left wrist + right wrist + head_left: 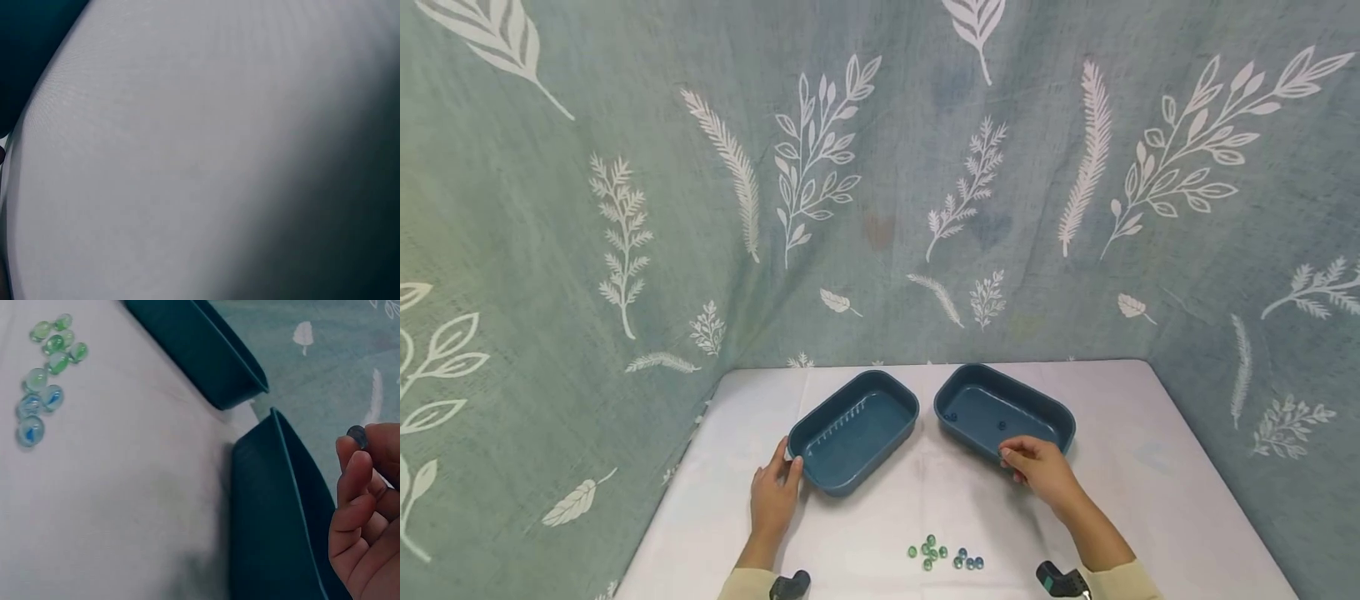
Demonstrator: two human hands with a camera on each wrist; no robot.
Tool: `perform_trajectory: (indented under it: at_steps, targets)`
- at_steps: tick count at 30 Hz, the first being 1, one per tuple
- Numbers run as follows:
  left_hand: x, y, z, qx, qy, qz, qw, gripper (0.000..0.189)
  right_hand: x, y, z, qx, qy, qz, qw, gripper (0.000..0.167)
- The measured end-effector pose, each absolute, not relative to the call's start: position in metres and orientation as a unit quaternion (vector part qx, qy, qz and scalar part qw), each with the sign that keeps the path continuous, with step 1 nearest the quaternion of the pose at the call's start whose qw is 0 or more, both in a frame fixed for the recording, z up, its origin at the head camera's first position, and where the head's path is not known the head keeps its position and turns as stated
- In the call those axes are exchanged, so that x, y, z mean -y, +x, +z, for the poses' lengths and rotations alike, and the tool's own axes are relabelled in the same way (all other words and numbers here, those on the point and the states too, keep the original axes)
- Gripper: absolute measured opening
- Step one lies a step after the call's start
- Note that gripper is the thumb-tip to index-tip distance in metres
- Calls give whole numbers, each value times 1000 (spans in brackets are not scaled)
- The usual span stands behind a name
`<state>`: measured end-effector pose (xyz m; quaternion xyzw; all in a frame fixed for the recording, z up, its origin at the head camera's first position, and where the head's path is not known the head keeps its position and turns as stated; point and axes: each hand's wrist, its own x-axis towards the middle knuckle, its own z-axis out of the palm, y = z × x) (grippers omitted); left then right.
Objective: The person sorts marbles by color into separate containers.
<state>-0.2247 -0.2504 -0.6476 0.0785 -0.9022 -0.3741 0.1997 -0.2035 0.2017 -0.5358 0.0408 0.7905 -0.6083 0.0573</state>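
Observation:
My left hand [773,498] holds the left corner of a dark blue plastic bin [850,487], thumb and fingers at its rim. In the left wrist view only a blurred piece of that bin [31,50] shows. My right hand [1037,471] is over the near rim of a second dark blue bin [1060,417]. Between thumb and fingertip it pinches a dark bluish glass marble [357,436], seen best in the right wrist view. Small dark marbles [1002,425] lie on this bin's floor, one near the middle and others toward its left end.
On the white-covered table [865,558], in front of the bins, lie several green marbles [931,550] beside several blue marbles [970,563]. A green cloth with white leaf prints [880,183] hangs behind and at both sides.

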Motion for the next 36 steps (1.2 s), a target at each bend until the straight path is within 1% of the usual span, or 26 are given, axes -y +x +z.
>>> perform_trajectory:
  at_steps: [9,14,19,25,36]
  targets:
    - [250,-225,-652,898,61,-377,218,55,-206,-212,-531,-784,46,-617,53,22]
    - [259,-225,-653,902,73,-369,213,55,-207,-217,-533,-776,41,-627,56,26]
    - [262,-223,-648,904,78,-369,199,56,-213,-222,-530,-787,39,-614,54,23]
    - [260,-224,-646,901,71,-372,210,57,-226,-234,-528,-796,37,-602,50,25]
    - [252,-226,-651,898,72,-380,210,55,-232,-253,-535,-810,39,-580,79,29]
